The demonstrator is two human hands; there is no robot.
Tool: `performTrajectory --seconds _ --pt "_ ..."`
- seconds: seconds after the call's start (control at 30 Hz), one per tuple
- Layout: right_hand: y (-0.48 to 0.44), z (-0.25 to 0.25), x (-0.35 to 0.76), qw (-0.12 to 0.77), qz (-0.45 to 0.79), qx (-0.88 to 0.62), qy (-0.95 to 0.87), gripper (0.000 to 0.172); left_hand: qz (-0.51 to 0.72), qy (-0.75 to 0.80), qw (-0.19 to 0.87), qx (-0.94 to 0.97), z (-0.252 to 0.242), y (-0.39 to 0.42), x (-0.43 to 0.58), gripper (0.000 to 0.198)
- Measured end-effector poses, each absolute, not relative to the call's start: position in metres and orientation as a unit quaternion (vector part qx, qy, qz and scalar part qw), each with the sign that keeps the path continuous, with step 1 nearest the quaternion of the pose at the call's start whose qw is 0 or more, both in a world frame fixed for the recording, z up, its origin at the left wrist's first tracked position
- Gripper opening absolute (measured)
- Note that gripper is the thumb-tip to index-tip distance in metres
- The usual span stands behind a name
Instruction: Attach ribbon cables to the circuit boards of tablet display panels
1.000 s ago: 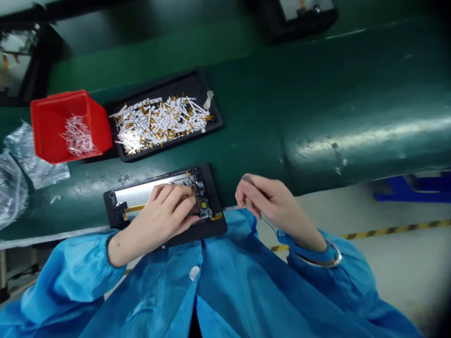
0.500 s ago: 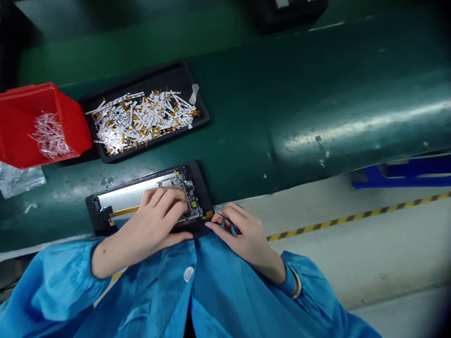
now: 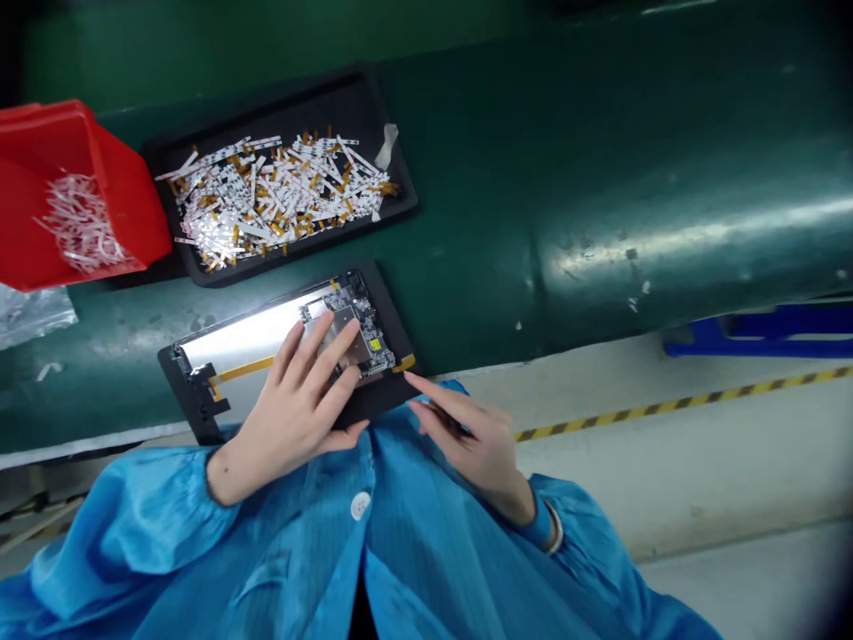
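The left hand (image 3: 297, 400) is pressing its spread fingers (image 3: 333, 336) onto the metal shield (image 3: 353, 333) of a tablet board (image 3: 363, 307) lying in a black tray (image 3: 200, 413); the right hand (image 3: 476, 440) is pinching tweezers (image 3: 443, 416) just beside it, while flex strips (image 3: 273, 200) are lying heaped in another tray (image 3: 373, 93).

A green surface (image 3: 600, 178) runs across the view, its sheen broken by small pale scuffs. On it, a black tray (image 3: 320, 100) holds a heap of white strips (image 3: 273, 200) with orange-yellow tabs, and a curled white piece (image 3: 386, 147) lies near one corner. A red plastic bin (image 3: 80, 213) sits tilted against the tray, with thin white curled strips (image 3: 80, 222) inside. A clear plastic bag (image 3: 30, 318) lies just below the bin. Beyond the surface, a blue object (image 3: 753, 342) stands on the pale floor (image 3: 733, 453), crossed by yellow-and-black tape (image 3: 666, 407)
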State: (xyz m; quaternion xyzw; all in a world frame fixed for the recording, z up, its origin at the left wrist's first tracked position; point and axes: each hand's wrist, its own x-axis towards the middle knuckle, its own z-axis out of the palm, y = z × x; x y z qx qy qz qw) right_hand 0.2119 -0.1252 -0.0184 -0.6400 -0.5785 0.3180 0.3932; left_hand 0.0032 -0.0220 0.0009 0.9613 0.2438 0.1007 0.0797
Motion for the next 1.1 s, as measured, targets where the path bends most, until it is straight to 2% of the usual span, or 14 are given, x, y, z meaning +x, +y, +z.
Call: performTrajectory --seconds 0.13,0.27,0.33,0.4,0.53,0.6,0.77,0.93,1.03,1.1 --pt "-0.115 -0.014 0.212 0.434 0.399 -0.670 -0.451 0.021 0.096 0.248 0.072 0.961 0.001 -0.021 0.004 0.047" --pt "-0.118 -0.014 0.210 0.449 0.570 -0.621 -0.297 0.030 0.096 0.248 0.074 0.961 -0.002 -0.023 0.003 0.045" --pt "-0.118 -0.014 0.207 0.444 0.606 -0.605 -0.264 0.030 0.096 0.251 0.076 0.960 -0.003 -0.024 0.003 0.044" --pt "-0.116 -0.013 0.206 0.444 0.580 -0.614 -0.299 0.024 0.099 0.250 0.078 0.960 -0.003 -0.024 0.004 0.044" --pt "-0.112 -0.009 0.207 0.433 0.410 -0.669 -0.443 0.009 0.101 0.243 0.070 0.962 -0.001 -0.022 0.004 0.048" --pt "-0.112 -0.008 0.209 0.426 0.358 -0.690 -0.463 0.008 0.094 0.237 0.051 0.966 0.001 -0.020 0.004 0.052" --pt "-0.112 -0.011 0.211 0.412 0.348 -0.709 -0.455 0.009 0.086 0.228 0.005 0.970 0.007 -0.014 0.006 0.044" --pt "-0.105 -0.012 0.204 0.434 0.370 -0.691 -0.444 0.012 0.082 0.225 -0.004 0.971 0.009 -0.011 0.006 0.040" --pt "-0.102 -0.013 0.204 0.442 0.313 -0.665 -0.515 0.005 0.083 0.227 -0.005 0.970 0.011 -0.011 0.006 0.037" --pt "-0.101 -0.015 0.206 0.427 0.252 -0.642 -0.585 0.009 0.081 0.228 -0.010 0.970 0.012 -0.011 0.007 0.034"
